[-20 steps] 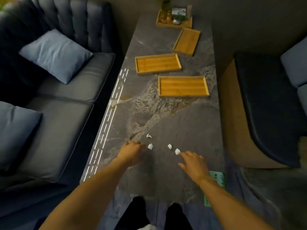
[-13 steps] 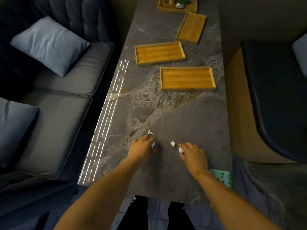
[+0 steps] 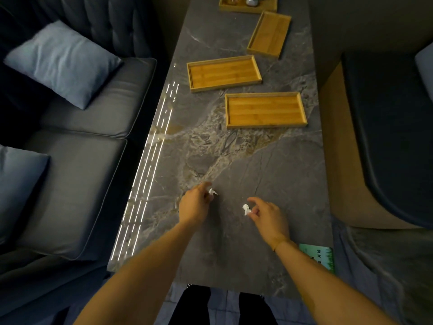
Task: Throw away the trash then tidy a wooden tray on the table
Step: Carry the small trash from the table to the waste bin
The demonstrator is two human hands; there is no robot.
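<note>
My left hand (image 3: 195, 205) pinches a small white paper scrap (image 3: 212, 191) just above the dark marble table (image 3: 269, 172). Its curled fingers may hide another scrap. My right hand (image 3: 267, 215) pinches a second white paper scrap (image 3: 245, 209) between thumb and fingers. No loose scraps show on the table between the hands. Three empty wooden trays lie farther up the table: the nearest tray (image 3: 266, 110), a left tray (image 3: 223, 73) and a far tray (image 3: 269, 34) set at an angle.
A fourth wooden tray (image 3: 241, 8) with small items sits at the table's far end. A green card (image 3: 318, 255) lies at the near right corner. A dark sofa (image 3: 77, 141) with blue cushions runs along the left; a dark seat (image 3: 386, 137) stands on the right.
Both hands closed over the white scraps on the table and lifted them; the loose scraps between the hands are gone from the surface. The view has tilted down toward the near table.
</note>
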